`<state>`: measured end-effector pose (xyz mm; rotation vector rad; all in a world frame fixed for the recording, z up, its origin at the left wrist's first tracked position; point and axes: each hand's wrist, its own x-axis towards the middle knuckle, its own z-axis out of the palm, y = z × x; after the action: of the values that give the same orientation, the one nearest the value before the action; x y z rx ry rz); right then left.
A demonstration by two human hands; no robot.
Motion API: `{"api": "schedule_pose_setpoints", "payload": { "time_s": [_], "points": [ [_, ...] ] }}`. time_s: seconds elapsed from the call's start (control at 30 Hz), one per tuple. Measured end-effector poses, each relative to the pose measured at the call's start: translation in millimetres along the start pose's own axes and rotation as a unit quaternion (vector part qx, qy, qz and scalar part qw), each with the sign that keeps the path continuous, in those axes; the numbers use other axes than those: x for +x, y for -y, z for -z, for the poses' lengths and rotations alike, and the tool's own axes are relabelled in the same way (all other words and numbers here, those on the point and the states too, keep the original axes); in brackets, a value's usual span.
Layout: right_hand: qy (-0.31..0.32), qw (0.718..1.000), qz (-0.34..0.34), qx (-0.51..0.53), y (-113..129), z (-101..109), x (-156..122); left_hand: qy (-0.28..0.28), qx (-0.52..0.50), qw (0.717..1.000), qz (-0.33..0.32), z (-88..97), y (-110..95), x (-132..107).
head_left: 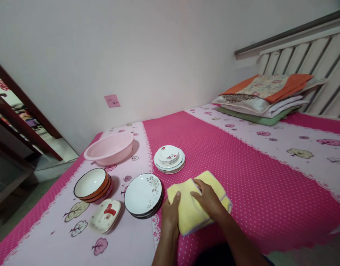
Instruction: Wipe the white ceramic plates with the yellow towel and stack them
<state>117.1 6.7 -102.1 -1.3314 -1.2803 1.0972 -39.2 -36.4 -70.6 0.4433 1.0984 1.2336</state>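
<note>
A folded yellow cloth (188, 210) with a pale purple edge lies in front of me on the bed. My left hand (170, 211) grips its left side, thumb on top and the other fingers hidden beneath. On the cloth's upper part, my right hand (207, 197) pinches a fold near the purple edging between thumb and fingers. Just left of the cloth sits a stack of dark-rimmed plates (140, 194) with a grey floral pattern. Beyond it is a stack of smaller white plates (168, 157), the top one bearing red flowers.
Left on the pink bedspread (242, 159) stand a pink basin (110, 149), stacked orange-brown bowls (92, 184) and a squarish dish (105, 216) with a red design. Folded pillows and cloths (266, 94) are piled at the back right, by a white slatted headboard (311, 70). A wall closes the far side.
</note>
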Motion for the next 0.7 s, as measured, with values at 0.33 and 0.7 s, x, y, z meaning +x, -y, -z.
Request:
{"api": "schedule_pose_setpoints", "payload": {
  "time_s": [0.33, 0.7],
  "points": [
    [0.162, 0.959, -0.064, 0.225, 36, -7, -19, 0.054, -0.073, 0.994, 0.066, -4.0, -8, -9],
    [0.155, 0.969, -0.055, 0.186, 40, -27, -24, 0.077, -0.067, 0.991, 0.083, 0.9, -11, -13]
  ]
}}
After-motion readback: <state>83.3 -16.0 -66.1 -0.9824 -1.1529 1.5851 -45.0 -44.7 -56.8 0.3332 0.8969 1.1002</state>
